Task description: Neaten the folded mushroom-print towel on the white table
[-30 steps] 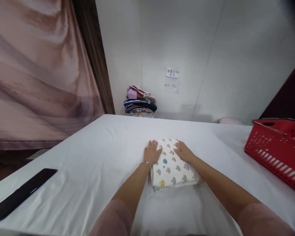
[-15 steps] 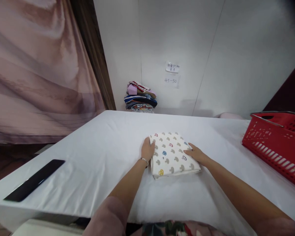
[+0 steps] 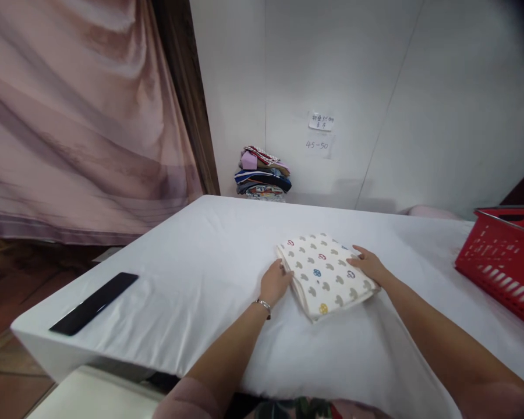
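Folded cloth (image 3: 325, 274): cream, printed with grey, red, blue and yellow mushroom shapes, lying flat on the white desk (image 3: 192, 273). Left hand (image 3: 276, 282) grips its left edge; right hand (image 3: 367, 265) rests open on its right side.

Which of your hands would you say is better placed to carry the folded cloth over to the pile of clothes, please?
Probably the left hand: it grips the folded cloth's left edge, on the side nearer the pile of clothes. The right hand only rests on top.
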Tool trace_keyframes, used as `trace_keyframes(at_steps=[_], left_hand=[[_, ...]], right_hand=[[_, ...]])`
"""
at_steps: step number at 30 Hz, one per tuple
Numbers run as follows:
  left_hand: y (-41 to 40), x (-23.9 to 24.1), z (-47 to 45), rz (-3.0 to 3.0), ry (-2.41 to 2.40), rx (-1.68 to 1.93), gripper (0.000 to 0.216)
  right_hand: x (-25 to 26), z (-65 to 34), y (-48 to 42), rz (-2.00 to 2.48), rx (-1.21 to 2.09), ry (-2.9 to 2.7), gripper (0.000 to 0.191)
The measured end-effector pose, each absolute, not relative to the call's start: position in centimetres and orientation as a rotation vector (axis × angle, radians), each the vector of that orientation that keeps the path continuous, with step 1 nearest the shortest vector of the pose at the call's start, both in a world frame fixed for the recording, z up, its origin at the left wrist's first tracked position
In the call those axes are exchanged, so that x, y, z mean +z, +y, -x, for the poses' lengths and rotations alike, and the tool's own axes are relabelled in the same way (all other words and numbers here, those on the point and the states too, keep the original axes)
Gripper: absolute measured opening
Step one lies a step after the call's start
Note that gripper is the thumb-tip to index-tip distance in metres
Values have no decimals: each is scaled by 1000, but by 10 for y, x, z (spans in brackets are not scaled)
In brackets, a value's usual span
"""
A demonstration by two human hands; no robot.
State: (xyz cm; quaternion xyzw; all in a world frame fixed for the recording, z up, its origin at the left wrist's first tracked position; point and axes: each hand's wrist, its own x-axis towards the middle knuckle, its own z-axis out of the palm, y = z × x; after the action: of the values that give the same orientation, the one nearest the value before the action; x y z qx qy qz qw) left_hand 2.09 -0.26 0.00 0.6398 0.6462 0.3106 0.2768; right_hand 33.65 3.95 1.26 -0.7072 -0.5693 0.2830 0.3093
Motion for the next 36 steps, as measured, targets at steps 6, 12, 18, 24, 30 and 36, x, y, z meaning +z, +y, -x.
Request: trace_keyframes(at_steps=[6,12,18,24,30,36], left_hand=[[-4,-4,-22,-1739,1730,868,28],[27,-2,-12,-1637,1799,989,41],[61,-7,-14,-1738,1783,982,48],[80,-8,-13,-1760,1789,922,45],[89,-7,-13,-1797,1811,923,33],[97,-11,-13,-1710,1897,897,31]], right_hand=[[24,-317,38,1814,235,-1911,44],[15,-250,-28,1495,353,-2236,50],[0,-232,-64,1399,242,-2521,55],[-5,-237,-64,1291,92,-2607,61],[-9,-236,-70,1253,-14,-2664,75],[-17,-239,-72,1233,-60,-2625,67]])
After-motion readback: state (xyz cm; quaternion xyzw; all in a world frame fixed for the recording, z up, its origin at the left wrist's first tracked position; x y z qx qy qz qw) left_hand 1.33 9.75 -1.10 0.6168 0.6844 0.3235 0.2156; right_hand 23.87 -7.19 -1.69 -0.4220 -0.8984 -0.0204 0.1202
